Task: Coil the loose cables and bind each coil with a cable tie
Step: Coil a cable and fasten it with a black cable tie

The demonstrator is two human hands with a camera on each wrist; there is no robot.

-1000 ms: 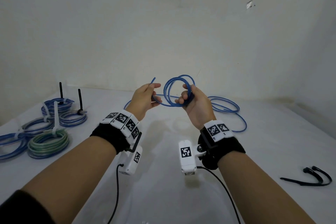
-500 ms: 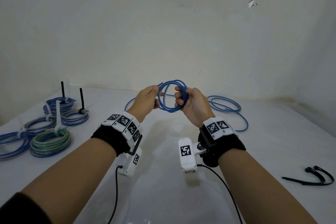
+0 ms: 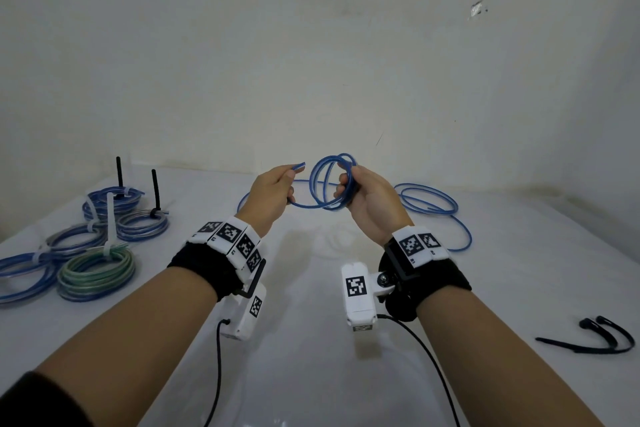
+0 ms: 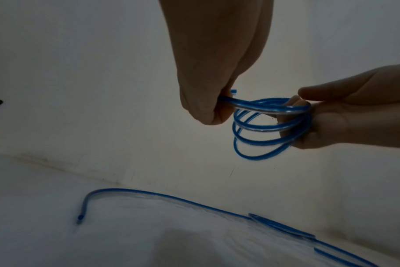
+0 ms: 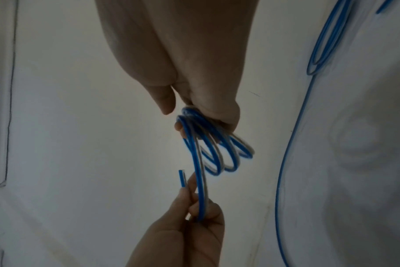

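We hold the blue cable (image 3: 325,184) up above the white table (image 3: 311,374), between our two hands. Our right hand (image 3: 370,201) grips the stacked loops of the coil, fingers curled round the bundle on its right side; the right wrist view shows several turns fanning out below those fingers (image 5: 219,115). Our left hand (image 3: 273,191) pinches the free tail of the same cable, and the cut end (image 3: 299,166) sticks out just past the thumb and forefinger. The last turn runs from that pinch across to the coil, as the left wrist view confirms.

A second loose blue cable (image 3: 433,204) lies on the table behind the hands, near the wall, in long slack loops. At far left we note the finished coils (image 3: 97,274), blue and green, each bound with a white or black cable tie (image 3: 110,232); two black tie tails stand upright. Black ties (image 3: 595,340) lie at the right of the table, well apart from the hands.
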